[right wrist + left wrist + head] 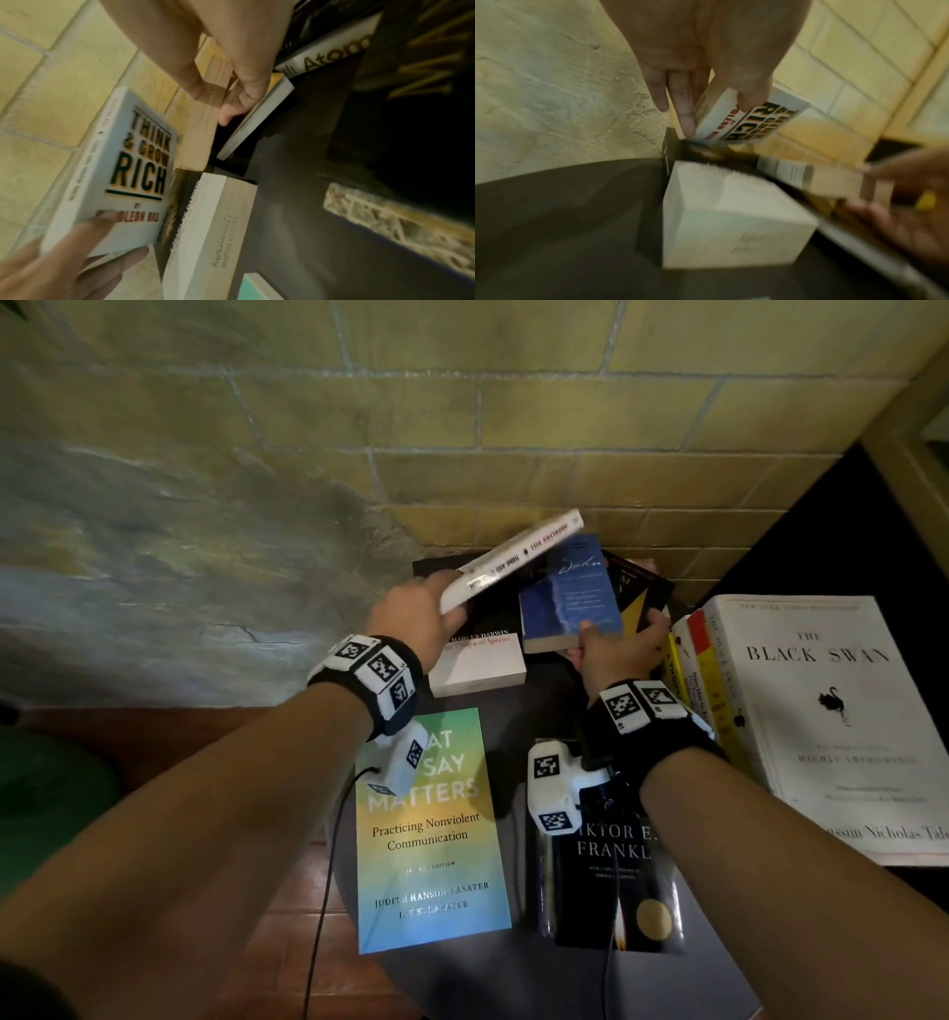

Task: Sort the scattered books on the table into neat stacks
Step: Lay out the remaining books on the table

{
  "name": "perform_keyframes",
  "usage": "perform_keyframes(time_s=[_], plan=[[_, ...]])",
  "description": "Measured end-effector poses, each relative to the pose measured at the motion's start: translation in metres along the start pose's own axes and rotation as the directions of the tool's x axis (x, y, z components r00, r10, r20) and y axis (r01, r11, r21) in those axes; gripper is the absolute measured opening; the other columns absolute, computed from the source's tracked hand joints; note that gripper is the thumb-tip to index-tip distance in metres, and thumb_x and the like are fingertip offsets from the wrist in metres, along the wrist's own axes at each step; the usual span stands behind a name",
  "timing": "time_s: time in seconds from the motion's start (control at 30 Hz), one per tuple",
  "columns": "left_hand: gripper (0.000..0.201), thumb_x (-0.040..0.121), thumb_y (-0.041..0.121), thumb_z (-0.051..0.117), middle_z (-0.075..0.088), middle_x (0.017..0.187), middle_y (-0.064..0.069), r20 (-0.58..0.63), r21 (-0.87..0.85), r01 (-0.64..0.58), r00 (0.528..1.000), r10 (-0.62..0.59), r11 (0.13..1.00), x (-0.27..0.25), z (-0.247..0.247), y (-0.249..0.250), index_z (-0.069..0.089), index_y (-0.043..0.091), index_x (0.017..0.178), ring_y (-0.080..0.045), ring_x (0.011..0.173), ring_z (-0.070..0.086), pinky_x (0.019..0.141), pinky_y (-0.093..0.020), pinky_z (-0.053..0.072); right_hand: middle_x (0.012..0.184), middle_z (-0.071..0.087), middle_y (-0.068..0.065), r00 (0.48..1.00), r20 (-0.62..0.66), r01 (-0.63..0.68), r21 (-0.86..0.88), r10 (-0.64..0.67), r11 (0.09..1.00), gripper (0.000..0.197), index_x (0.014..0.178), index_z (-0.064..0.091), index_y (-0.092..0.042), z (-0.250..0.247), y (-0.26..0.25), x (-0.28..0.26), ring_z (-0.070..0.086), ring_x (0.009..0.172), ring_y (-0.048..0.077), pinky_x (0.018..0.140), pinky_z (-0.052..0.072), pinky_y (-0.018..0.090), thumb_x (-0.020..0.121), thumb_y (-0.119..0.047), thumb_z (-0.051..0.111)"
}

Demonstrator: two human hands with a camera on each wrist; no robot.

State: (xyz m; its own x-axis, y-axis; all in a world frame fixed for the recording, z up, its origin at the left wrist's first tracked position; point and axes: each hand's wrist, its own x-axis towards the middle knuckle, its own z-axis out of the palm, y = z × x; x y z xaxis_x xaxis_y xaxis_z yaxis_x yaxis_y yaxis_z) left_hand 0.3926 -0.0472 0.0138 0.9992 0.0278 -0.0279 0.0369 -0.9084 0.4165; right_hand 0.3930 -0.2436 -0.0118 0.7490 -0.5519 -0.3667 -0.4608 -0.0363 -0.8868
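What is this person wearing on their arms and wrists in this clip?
Both forearms are bare, no sleeves. Each wrist carries a black band set with white blocks printed with black square codes. A white camera unit hangs below each, with a thin black cable.

The white book (113, 172) reads "THINK & GROW RICH". At 3 o'clock, the big white book (821, 711) reads "THE BLACK SWAN". At 6 o'clock, the rainbow book (431, 845) reads "SAY MATTERS", "Practicing Nonviolent Communication". Beside it the black book (616, 880) shows "FRANKL". At 12 o'clock, the blue book (567, 593) reads "John"; the white-edged book (477, 654) "Origin of Species". A grey spine (331, 52) shows "Atom".
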Motion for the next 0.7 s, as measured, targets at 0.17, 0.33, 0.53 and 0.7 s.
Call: perform_keyframes(time_s=[0.17,0.33,0.53,0.7], plan=[[0.042,0.099,0.033,0.051,0.068,0.117,-0.010,-0.044,-0.477,0.114,0.987,-0.153,0.871,-0.015,-0.015,-0.005,0.051,0.015,0.136,-0.025,0.094,0.069,0.079,-0.032,0.056,0.143,0.037,0.016,0.994,0.099,-0.043,0.000,0.043,0.999,0.086,0.150,0.016,-0.022,-0.003,-0.018,-0.006,0.060,0.103,0.030,0.076,0.054,0.031,0.082,-0.014,0.068],[0.027,0.098,0.030,0.053,0.068,0.104,-0.001,-0.028,-0.751,0.127,0.974,-0.223,0.648,-0.037,-0.019,-0.010,0.052,0.021,0.123,-0.007,0.074,0.066,0.056,-0.014,0.051,0.141,0.043,0.010,0.921,0.366,-0.171,0.072,0.134,0.983,0.082,0.151,0.013,-0.032,-0.008,-0.030,-0.013,0.064,0.097,0.023,0.060,0.055,0.023,0.088,-0.007,0.060],[0.009,0.097,0.027,0.056,0.061,0.073,0.005,-0.027,-0.849,0.137,0.953,-0.301,0.511,-0.060,-0.023,-0.022,0.053,0.028,0.089,-0.002,0.051,0.051,0.048,-0.015,0.044,0.134,0.048,0.008,0.874,0.485,-0.128,0.163,0.033,0.978,0.080,0.148,0.021,-0.038,-0.032,-0.031,-0.039,0.060,0.101,0.025,0.077,0.057,0.036,0.089,0.007,0.051],[0.006,0.098,0.022,0.053,0.067,0.074,0.002,0.216,-0.900,0.292,0.944,-0.250,0.324,-0.081,-0.014,-0.018,0.051,0.022,0.093,-0.004,0.049,0.058,0.053,-0.019,0.050,0.135,0.053,0.003,0.799,0.599,-0.117,0.238,-0.051,0.964,0.096,0.149,0.017,-0.039,-0.046,-0.017,-0.059,0.062,0.112,0.024,0.074,0.060,0.037,0.082,0.017,0.057]])
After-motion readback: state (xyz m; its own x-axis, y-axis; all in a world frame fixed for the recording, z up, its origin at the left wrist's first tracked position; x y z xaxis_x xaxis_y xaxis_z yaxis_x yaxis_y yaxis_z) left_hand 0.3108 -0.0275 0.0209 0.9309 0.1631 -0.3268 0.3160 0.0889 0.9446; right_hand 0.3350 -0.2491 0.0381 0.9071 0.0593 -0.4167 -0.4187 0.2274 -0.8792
